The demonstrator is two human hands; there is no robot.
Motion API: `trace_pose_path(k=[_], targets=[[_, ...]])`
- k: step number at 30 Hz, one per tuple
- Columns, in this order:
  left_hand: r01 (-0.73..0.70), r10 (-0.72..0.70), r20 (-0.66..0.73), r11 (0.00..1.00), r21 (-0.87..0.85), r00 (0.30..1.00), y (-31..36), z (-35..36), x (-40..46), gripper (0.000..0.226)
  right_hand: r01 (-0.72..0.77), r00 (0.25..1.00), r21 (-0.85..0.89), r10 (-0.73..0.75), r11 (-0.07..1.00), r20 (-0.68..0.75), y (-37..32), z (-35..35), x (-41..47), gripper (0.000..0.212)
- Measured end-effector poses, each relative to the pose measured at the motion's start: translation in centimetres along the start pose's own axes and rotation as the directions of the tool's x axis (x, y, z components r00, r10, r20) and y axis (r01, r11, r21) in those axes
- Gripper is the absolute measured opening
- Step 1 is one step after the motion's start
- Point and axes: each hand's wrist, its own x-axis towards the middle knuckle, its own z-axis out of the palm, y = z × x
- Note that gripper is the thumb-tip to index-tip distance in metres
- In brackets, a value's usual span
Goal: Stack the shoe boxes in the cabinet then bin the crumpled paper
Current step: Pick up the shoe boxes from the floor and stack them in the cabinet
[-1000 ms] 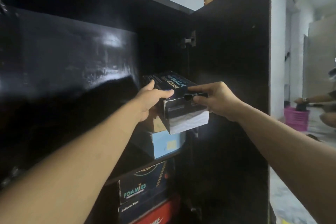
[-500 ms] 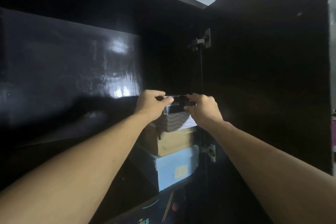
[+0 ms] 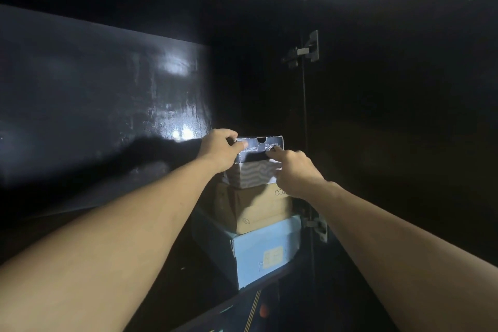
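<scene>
A black-lidded shoe box (image 3: 259, 151) with a grey wavy-patterned lower part sits on top of a stack inside the dark cabinet (image 3: 107, 105). Under it lie a brown cardboard box (image 3: 258, 209) and a light blue box (image 3: 265, 249). My left hand (image 3: 219, 149) grips the top box's left front corner, thumb across its front face. My right hand (image 3: 293, 171) touches the box's front face at the right with its fingertips. No crumpled paper is in view.
The open cabinet door (image 3: 404, 116) stands to the right, with metal hinges (image 3: 304, 50) on its inner edge. A lower shelf holds another dark printed box (image 3: 242, 312), mostly cut off by the frame's bottom.
The black-lidded box went from held out in front of the shelf to resting square on the stack. My right hand shifted from gripping its corner to touching its front.
</scene>
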Motion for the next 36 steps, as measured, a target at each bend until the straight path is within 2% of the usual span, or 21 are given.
trace_pose_path(k=[4,6,11,13,15,17,19,21,23,25,28,30,34,36], targets=[[0.025,-0.022,-0.019,0.984,0.176,1.0,0.4,0.2,-1.4,0.082,0.0,0.997,-0.034,0.003,0.999,0.081,-0.1,-1.1,-0.3,0.062],[0.059,-0.054,-0.034,0.976,0.21,0.998,0.6,0.4,-2.9,0.089,-0.018,0.996,-0.035,0.021,0.999,0.087,0.0,-2.3,-1.1,0.06],[0.166,-0.134,-0.151,0.96,0.226,0.979,1.8,1.0,-8.1,0.065,-0.052,0.995,-0.095,0.06,0.994,0.082,0.2,-6.9,-5.6,0.048],[0.162,-0.137,-0.13,0.965,0.208,0.982,2.7,1.5,-10.6,0.056,-0.091,0.99,-0.107,0.101,0.99,0.095,0.6,-8.8,-8.1,0.046],[0.127,-0.128,0.001,0.983,0.131,0.992,3.8,2.1,-13.0,0.034,-0.116,0.985,-0.149,0.132,0.982,0.107,1.1,-10.9,-11.1,0.044],[0.063,-0.086,0.238,0.993,0.102,0.967,5.2,2.7,-15.4,0.016,-0.152,0.977,-0.204,0.178,0.967,0.117,1.6,-13.0,-14.8,0.04],[-0.027,-0.038,0.474,0.991,0.129,0.879,7.0,3.5,-17.8,0.026,-0.195,0.965,-0.252,0.231,0.948,0.124,2.1,-15.0,-18.8,0.036],[-0.132,0.019,0.67,0.984,0.119,0.742,8.9,4.8,-20.8,0.036,-0.249,0.945,-0.301,0.3,0.92,0.134,3.0,-16.6,-23.0,0.033],[-0.171,0.069,0.805,0.984,0.041,0.59,10.9,6.5,-24.3,0.033,-0.309,0.912,-0.346,0.379,0.886,0.156,4.6,-18.1,-27.7,0.03],[-0.151,0.084,0.855,0.989,-0.007,0.512,12.2,7.8,-27.2,0.036,-0.371,0.874,-0.371,0.455,0.851,0.169,6.5,-19.0,-31.3,0.029],[-0.166,0.122,0.914,0.984,-0.061,0.387,15.3,10.9,-32.4,0.051,-0.541,0.76,-0.387,0.631,0.747,0.155,10.0,-20.7,-38.1,0.026],[-0.183,0.151,0.939,0.978,-0.097,0.31,17.1,13.2,-35.9,0.057,-0.616,0.706,-0.389,0.699,0.686,0.113,12.7,-21.6,-42.7,0.025],[-0.181,0.198,0.964,0.969,-0.166,0.175,19.9,18.5,-42.6,0.049,-0.695,0.589,-0.429,0.799,0.577,0.12,17.7,-22.9,-51.3,0.012],[-0.176,0.214,0.968,0.966,-0.19,0.133,21.1,21.1,-45.8,0.047,-0.734,0.54,-0.42,0.833,0.534,0.115,20.4,-23.4,-55.3,0.018]])
